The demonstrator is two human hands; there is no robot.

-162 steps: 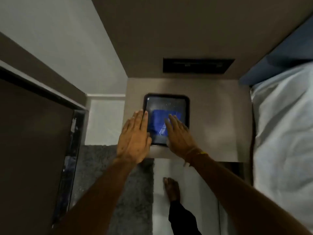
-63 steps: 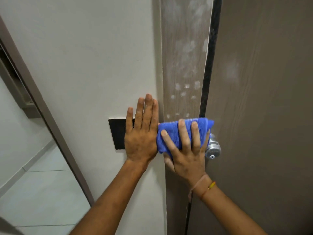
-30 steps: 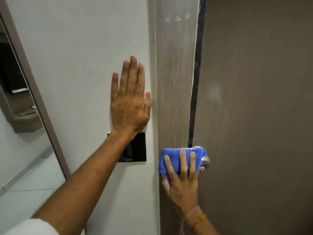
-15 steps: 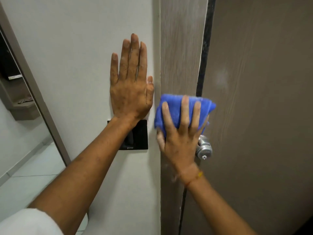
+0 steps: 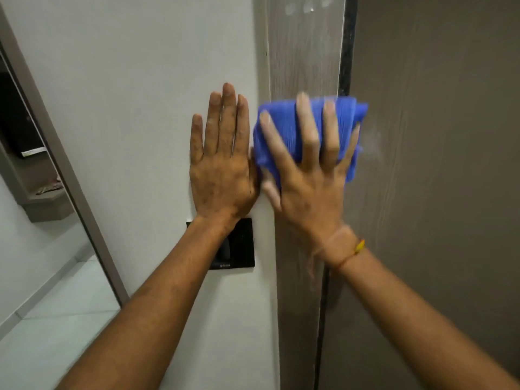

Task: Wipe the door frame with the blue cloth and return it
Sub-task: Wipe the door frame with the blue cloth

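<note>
A folded blue cloth (image 5: pixel 284 130) is pressed flat against the grey wood-grain door frame (image 5: pixel 305 52), a vertical strip between the white wall and the door. My right hand (image 5: pixel 306 175) lies spread over the cloth and holds it to the frame. My left hand (image 5: pixel 222 164) rests flat on the white wall just left of the frame, fingers together and pointing up, holding nothing. A few pale smudges (image 5: pixel 306 8) show near the top of the frame. The cloth and right hand are motion-blurred.
The brown door (image 5: pixel 436 164) fills the right side, with a dark gap (image 5: pixel 347 46) between it and the frame. A black switch plate (image 5: pixel 242 246) sits on the wall under my left wrist. At the left, a mirror edge (image 5: pixel 64 175) and tiled floor (image 5: pixel 56 319).
My right hand has slid the cloth up the frame from the door-knob height to beside my left hand. The door knob is now hidden behind my right wrist. My left hand stays on the wall.
</note>
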